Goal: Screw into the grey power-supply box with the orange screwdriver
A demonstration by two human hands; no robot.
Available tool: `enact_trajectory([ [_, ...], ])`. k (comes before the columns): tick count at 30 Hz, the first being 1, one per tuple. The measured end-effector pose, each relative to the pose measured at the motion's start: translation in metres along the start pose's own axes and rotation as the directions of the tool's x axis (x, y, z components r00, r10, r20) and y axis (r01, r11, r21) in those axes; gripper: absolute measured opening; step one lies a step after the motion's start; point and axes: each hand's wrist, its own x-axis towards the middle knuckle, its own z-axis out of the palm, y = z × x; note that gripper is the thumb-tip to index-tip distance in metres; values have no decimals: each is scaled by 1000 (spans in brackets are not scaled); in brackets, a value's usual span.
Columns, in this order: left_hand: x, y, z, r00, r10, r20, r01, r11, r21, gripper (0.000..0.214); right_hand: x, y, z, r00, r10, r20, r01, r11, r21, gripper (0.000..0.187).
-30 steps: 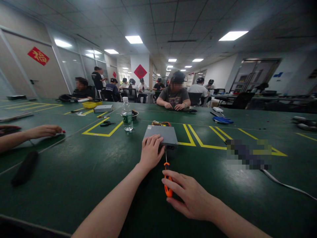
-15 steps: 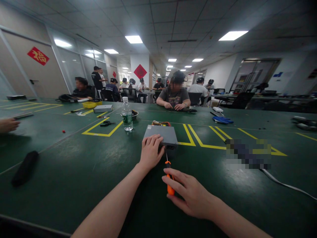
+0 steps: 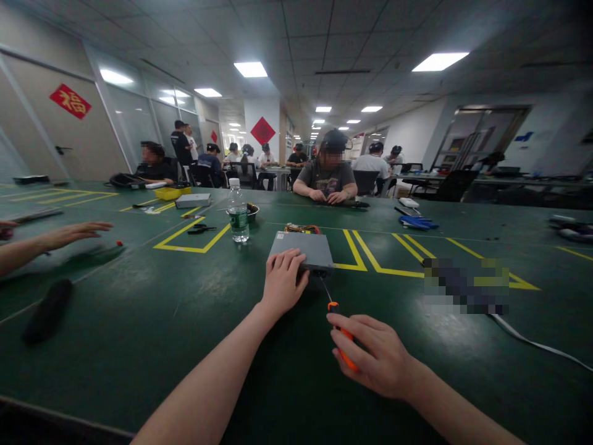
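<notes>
A flat grey metal box (image 3: 308,247) lies on the green table (image 3: 139,309) in front of me, with coloured wires at its far end. My left hand (image 3: 281,283) rests on its near left corner, fingers curled over the edge. My right hand (image 3: 374,353) grips the orange handle of a screwdriver (image 3: 340,337). Its thin shaft slants up and to the left, with the tip at the near face of the box.
A water bottle (image 3: 238,216) stands left of the box beside a small bowl (image 3: 252,212). Another person's hand (image 3: 69,233) reaches in from the left. A black oblong object (image 3: 46,309) lies near left, a white cable (image 3: 537,343) at right. Several people sit at the far side.
My right hand has shifted to the right with the screwdriver, so the shaft now slants instead of pointing straight. The other person's hand on the left has reached back in.
</notes>
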Motion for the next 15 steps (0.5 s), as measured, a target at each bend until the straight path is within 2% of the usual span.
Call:
enact_trajectory([
  [5, 0, 0, 0, 1000, 7, 1, -7, 1000, 7, 27, -7, 5, -3, 1000, 9, 1, -9, 1000, -24, 15],
  [15, 0, 0, -1, 1000, 13, 1, -13, 1000, 18, 27, -3, 7, -3, 1000, 15, 24, -14, 999, -35, 12],
])
